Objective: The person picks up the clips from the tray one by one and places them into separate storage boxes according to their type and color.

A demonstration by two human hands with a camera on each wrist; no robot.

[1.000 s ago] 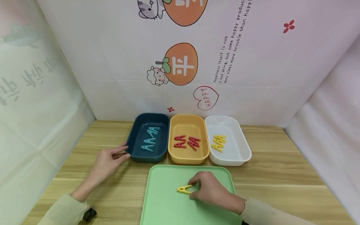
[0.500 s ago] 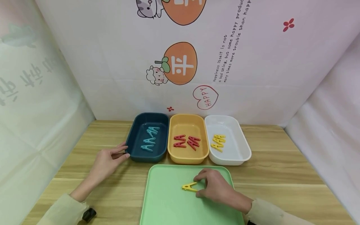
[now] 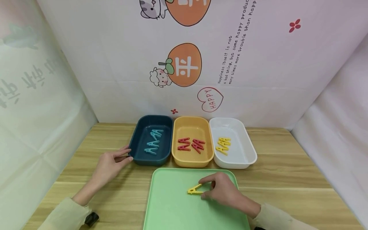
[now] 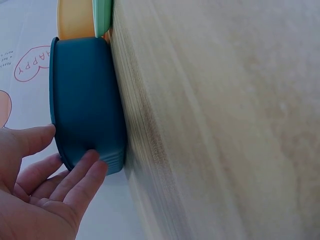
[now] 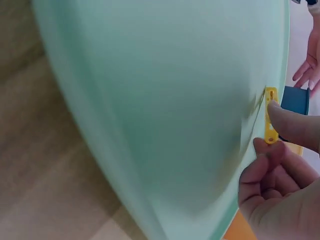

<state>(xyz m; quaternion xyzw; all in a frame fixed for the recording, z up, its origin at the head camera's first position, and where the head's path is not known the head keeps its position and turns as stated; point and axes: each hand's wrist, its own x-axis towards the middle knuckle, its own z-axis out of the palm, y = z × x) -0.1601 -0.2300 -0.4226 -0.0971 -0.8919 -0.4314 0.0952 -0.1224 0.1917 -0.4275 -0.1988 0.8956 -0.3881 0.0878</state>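
Note:
A yellow clothespin is pinched by its two legs between the thumb and fingers of my right hand, just over the upper part of the green tray. In the right wrist view the same clothespin appears edge-on, beside the thumb. My left hand rests at the near left corner of the dark blue bin. The left wrist view shows its thumb at the rim and loosely extended fingers against the bin's wall.
Inside the blue bin lie several teal clothespins. Beside it, an orange-yellow bin holds several red clothespins, and a white bin holds yellow clothespins. A printed cloth hangs behind the wooden table.
My right hand has shifted right and slightly away from me with the yellow clothespin, which has turned a little. The left hand and the bins are unmoved.

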